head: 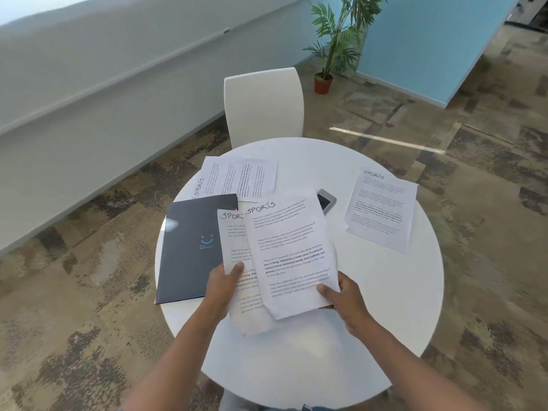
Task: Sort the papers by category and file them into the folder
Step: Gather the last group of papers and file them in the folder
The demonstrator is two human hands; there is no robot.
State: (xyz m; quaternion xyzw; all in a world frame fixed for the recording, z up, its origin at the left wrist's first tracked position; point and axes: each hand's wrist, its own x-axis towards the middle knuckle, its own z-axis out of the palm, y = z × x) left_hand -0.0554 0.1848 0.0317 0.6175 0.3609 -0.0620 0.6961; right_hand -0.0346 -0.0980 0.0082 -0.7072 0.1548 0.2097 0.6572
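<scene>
Papers headed "SPORTS" fill the centre of the frame, two of them in my hands above the near half of the round white table. My left hand pinches the lower sheet at its left edge, thumb lying on the printed face and fingers hidden beneath. My right hand grips the upper sheet near its lower right corner, thumb on top and fingers curled under. The upper sheet overlaps the right part of the lower one, and both tilt slightly toward the upper right of the frame.

Left of centre, a dark folder lies closed and flat on the table, a small blue smile mark on its cover; the lower sheet covers its right edge. Just beyond the upper sheet's top right corner, a phone lies on the table, partly hidden by that sheet.

At centre right, a third sheet marked "SPORTS" lies flat, well apart from the held pair, with another sheet's edge showing under its lower left side. Above the folder, a spread of sheets lies turned sideways, the leftmost one also marked "SPORTS" and reaching past the table rim.

Beyond the table, at upper centre, a white chair stands with its back toward me. At upper right, a potted plant stands on the patterned carpet beside a pale blue wall.
</scene>
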